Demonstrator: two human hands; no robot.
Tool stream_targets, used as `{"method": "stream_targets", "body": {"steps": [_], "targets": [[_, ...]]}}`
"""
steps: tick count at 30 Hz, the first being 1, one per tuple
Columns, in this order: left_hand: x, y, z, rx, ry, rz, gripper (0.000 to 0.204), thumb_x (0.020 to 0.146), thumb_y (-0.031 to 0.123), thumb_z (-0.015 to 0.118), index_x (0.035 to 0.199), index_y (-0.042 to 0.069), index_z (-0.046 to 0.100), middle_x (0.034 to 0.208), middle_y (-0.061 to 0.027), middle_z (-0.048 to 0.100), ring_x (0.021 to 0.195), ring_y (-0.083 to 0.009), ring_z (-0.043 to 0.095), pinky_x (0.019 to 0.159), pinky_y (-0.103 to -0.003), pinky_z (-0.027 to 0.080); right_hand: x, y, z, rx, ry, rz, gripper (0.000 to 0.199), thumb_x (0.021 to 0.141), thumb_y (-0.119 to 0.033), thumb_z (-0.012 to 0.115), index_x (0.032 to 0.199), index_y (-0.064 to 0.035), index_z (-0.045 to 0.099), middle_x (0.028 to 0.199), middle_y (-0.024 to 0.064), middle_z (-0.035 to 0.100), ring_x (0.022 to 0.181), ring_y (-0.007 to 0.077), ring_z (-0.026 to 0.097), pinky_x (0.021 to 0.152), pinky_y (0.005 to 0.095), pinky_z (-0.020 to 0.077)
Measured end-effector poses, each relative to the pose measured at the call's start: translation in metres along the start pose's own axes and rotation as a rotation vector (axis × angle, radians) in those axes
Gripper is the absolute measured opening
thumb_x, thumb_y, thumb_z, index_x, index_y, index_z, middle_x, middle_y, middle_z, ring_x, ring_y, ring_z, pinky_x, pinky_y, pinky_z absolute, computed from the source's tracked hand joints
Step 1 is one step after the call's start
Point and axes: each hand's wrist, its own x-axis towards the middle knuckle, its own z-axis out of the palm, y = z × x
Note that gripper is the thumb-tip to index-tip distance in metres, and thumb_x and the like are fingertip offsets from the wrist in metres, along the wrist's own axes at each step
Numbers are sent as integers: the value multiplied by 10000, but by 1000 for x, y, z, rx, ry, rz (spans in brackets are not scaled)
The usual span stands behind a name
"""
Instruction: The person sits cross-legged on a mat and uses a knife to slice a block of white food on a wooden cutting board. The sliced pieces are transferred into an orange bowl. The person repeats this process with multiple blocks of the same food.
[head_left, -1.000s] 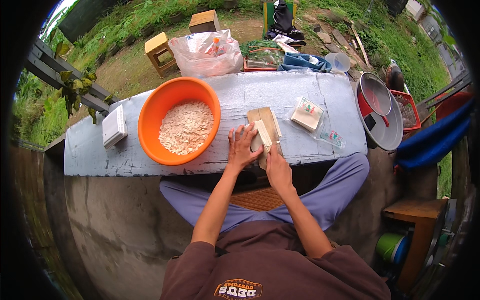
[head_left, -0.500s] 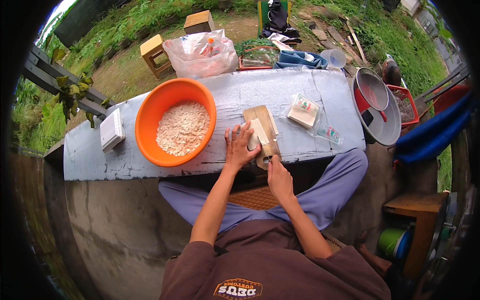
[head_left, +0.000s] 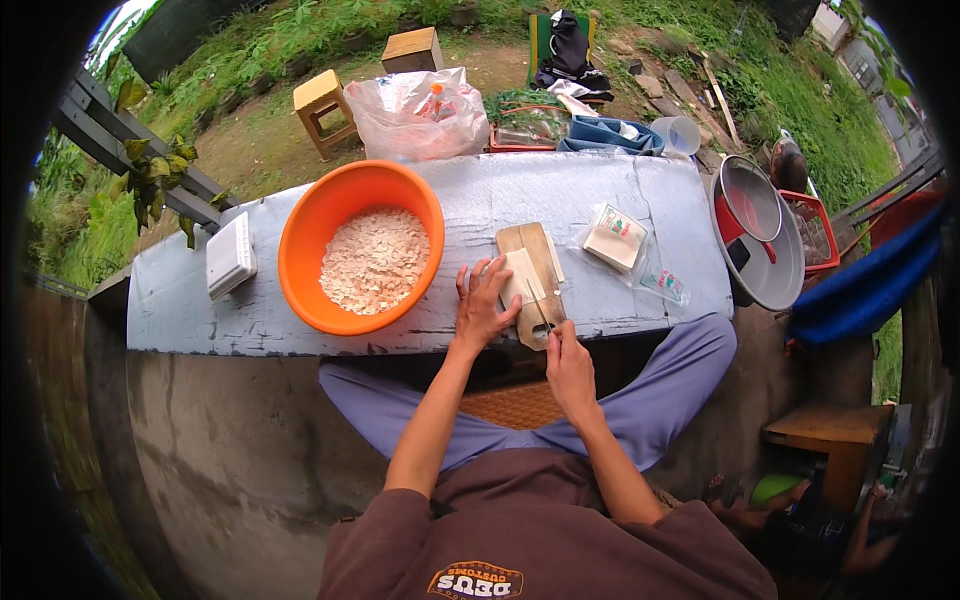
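My left hand lies with its fingers spread at the left side of a stack of thin, pale wrapper sheets, its thumb at the near edge. The stack rests on a small wooden cutting board. In my right hand is a knife, gripped by its handle at the board's near end, with the blade angled up toward the sheets. A narrow pale strip lies along the board's right edge. Left of the board stands an orange basin, partly filled with small cut pale pieces.
A clear packet of square wrappers and a small clear bag lie right of the board. At far left is a white scale-like device. Beyond the table sits a plastic bag. A metal basin stands right; another person's arm shows lower right.
The view has shifted slightly. My right hand has tilted the knife, so its blade now shows beside the sheets. My left hand stays by the stack. Another person has appeared at lower right.
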Motion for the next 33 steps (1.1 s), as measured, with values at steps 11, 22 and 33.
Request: {"method": "stream_targets", "body": {"steps": [11,22,33], "targets": [[0,1,-3,-24,31,22,451,806,322,714,1182,89,624,1463,-59,523,1375,-279,389,1186,-502,143,58,-28,25,-59,-35,-64,175,1036,-195,448,1080,-26,436,876,293,661,826,517,644,689,612,493],[-1,2,1,57,35,31,439,810,337,722,1168,101,627,1459,-45,518,1348,-272,397,1185,-502,142,64,-35,30,-168,-32,-63,161,1009,-154,480,1103,-25,462,851,265,674,812,485,668,681,589,522],[-5,-1,-1,94,8,31,484,808,399,711,1202,133,625,1506,7,478,1359,-244,367,1198,-506,114,57,-32,32,-224,-4,-102,154,1004,-140,485,1107,-27,471,819,263,670,788,484,672,663,585,528]]}}
